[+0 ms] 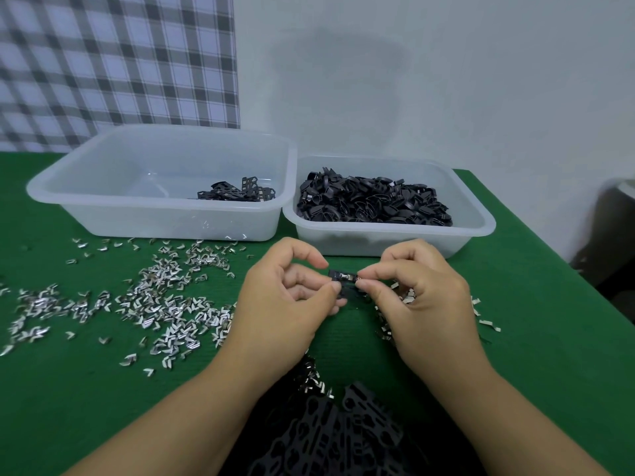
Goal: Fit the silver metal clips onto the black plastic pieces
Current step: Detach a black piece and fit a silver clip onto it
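My left hand (285, 297) pinches a small black plastic piece (343, 281) between thumb and fingers, just above the green table. My right hand (412, 297) meets it from the right, its fingertips pressing a silver metal clip (357, 277) against the piece's edge. More silver clips (407, 297) show inside the right palm. Loose silver clips (165, 304) lie scattered over the table to the left. A heap of black plastic pieces (343, 431) lies at the near edge between my forearms.
Two translucent white tubs stand at the back: the left tub (103, 207) holds a few black pieces, the right tub (474, 228) is heaped with black oval parts. A few clips (488, 324) lie right of my hand. The table's right edge drops away.
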{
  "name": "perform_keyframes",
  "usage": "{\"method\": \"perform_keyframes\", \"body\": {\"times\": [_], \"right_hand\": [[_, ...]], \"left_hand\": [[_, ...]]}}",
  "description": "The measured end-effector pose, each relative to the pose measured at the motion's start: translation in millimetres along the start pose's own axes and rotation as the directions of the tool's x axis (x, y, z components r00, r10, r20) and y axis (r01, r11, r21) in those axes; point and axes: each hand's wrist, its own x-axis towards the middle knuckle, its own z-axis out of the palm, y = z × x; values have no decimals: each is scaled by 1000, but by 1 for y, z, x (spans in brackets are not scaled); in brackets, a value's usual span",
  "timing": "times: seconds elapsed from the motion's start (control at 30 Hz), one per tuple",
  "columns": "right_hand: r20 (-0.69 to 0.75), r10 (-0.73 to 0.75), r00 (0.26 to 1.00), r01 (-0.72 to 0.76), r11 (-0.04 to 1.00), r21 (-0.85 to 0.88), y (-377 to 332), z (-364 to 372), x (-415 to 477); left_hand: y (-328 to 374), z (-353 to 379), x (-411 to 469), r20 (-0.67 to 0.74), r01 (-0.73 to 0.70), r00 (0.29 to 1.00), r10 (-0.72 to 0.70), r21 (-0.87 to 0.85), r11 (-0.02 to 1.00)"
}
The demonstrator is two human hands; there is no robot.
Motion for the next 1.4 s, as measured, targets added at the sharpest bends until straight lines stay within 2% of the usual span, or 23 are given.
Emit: {"method": "perform_keyframes", "body": {"times": [0.17, 0.47, 0.67, 0.83, 0.97, 1.07, 1.13, 1.27, 1.33, 1.4], "right_hand": [[2, -24, 1000, 25, 1000, -8, -3, 0, 1], [216, 138, 967, -174, 971, 161, -2, -4, 1], [208, 172, 963, -206, 966, 155, -3, -5, 1], [253, 146, 957, -169, 983, 75, -6, -7, 4], [343, 164, 925, -173, 985, -5, -14, -17, 17], [216, 183, 959, -167, 982, -91, -13, -24, 51], [181, 230, 956, -184, 953, -241, -9, -22, 82], [320, 411, 854, -210, 833, -512, 5, 0, 128], [367, 462, 808, -196, 797, -572, 8, 10, 137], [384, 473, 793, -172, 778, -604, 12, 16, 142]], "left_hand": [[1, 0, 1, 6, -18, 1000, 18, 6, 1000], [0, 2, 2, 7, -51, 999, 51, 150, 987], [2, 2, -1, 20, -15, 1000, 14, 79, 997], [4, 2, 0, 25, -47, 999, 44, 115, 992], [2, 1, 2, 1, 3, 1000, -3, 65, 998], [-1, 1, 4, -20, 53, 998, -52, 39, 998], [-2, 1, 4, -15, 64, 998, -63, 50, 997], [0, 0, 2, -17, 78, 997, -77, 44, 996], [0, 0, 3, -13, 87, 996, -87, 43, 995], [0, 0, 3, -16, 95, 995, -94, 39, 995]]}}
